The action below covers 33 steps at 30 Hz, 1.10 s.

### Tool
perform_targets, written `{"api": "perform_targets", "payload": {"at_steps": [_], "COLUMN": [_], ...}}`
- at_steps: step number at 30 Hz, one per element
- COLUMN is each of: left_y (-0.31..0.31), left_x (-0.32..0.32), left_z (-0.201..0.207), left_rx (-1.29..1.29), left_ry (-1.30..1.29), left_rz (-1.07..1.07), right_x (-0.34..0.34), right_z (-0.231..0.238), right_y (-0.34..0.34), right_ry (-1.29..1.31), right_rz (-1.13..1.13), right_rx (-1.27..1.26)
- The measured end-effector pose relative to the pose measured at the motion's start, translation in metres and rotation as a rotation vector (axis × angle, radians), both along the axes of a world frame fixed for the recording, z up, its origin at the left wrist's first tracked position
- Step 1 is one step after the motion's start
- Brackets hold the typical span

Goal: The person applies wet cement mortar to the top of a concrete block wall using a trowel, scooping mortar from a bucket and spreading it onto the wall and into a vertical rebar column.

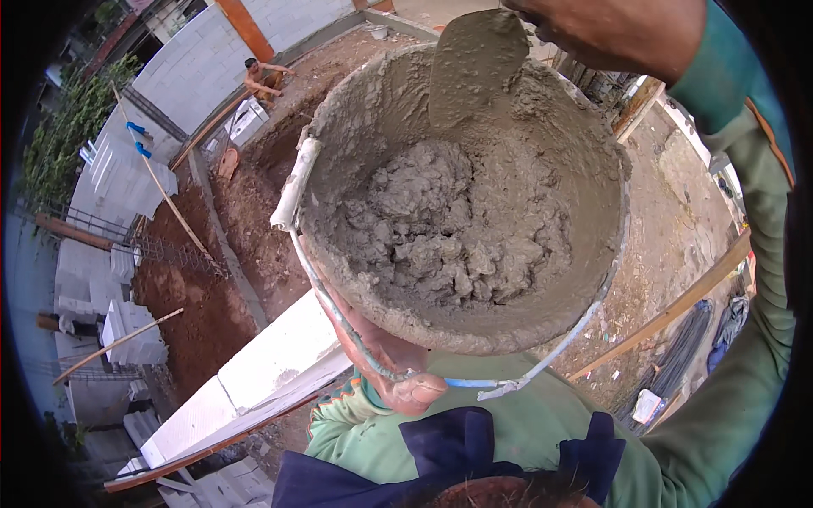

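Mortar bucket (584,169), trowel (478,63)—hands (627,34) holding both; pale packet (649,405), markings unreadable

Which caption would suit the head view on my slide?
Left hand supports a bucket of grey mortar while the right hand holds a trowel at its far rim.

mortar (474,224): grey | grip (297,184): off-white | sleeve (766,224): green | soil (186,313): reddish-brown
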<state>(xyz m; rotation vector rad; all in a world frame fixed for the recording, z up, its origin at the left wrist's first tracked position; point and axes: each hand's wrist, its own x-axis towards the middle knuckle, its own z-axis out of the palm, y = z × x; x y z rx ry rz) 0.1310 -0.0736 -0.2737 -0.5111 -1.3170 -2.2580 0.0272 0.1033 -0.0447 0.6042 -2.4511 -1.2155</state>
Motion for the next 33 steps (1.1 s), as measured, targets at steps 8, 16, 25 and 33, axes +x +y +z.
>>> {"api": "perform_targets", "payload": {"at_steps": [8,16,25,33], "left_y": [0.004,0.011,-0.006,-0.001], "left_x": [0.002,-0.02,-0.027,-0.019], "left_z": [-0.01,-0.018,0.01,0.048], "left_rx": [0.078,0.032,0.325,-0.069], "left_ry": [-0.126,0.25,-0.108,-0.247], "left_rz": [-0.29,-0.205,-0.441,-0.034], "right_x": [0.007,0.094,0.119,0.15], "right_z": [-0.032,-0.009,-0.129,-0.192], "right_y": [-0.022,0.086,0.13,0.108], "right_ry": [-0.178,-0.086,-0.303,-0.037], "right_rz": [0.537,0.385,-0.19,0.149], "right_rx": [0.115,-0.093,-2.189,-2.737]}}
